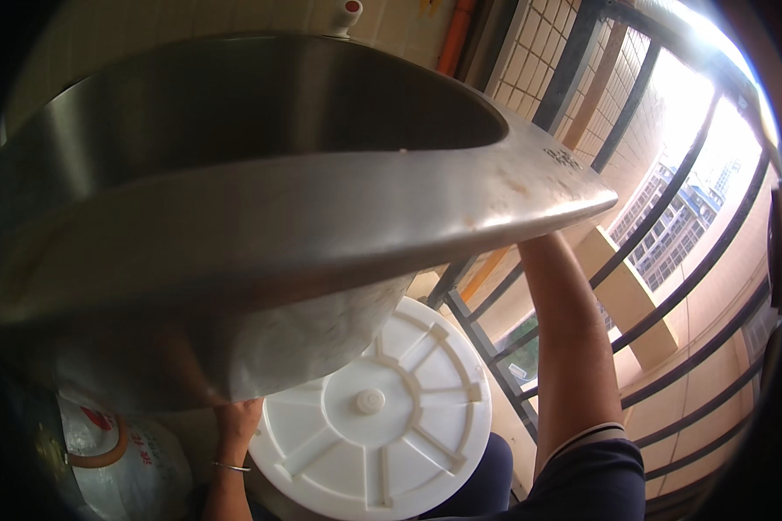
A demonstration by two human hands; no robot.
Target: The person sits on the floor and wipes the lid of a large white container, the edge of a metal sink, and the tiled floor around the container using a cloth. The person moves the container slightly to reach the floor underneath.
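Observation:
A stainless steel sink [365, 202] fills the upper left of the view, tilted, with its basin opening facing up and away and its outer underside towards me. My left hand [240, 413] is mostly hidden under the basin's lower side; only the wrist, with a thin bangle, and the base of the hand show. My right forearm [570, 338] reaches up behind the sink's right rim, which hides the right hand itself. Below the sink stands a round white plastic lid [430, 417] with raised ribs and a central knob.
Black metal railing bars [671, 189] run along the right, with buildings outside. A tiled wall with an orange pipe [455, 39] and a white fitting [347, 16] lies behind the sink. A printed plastic bag [143, 469] sits at the lower left, near a curved brown handle [107, 456].

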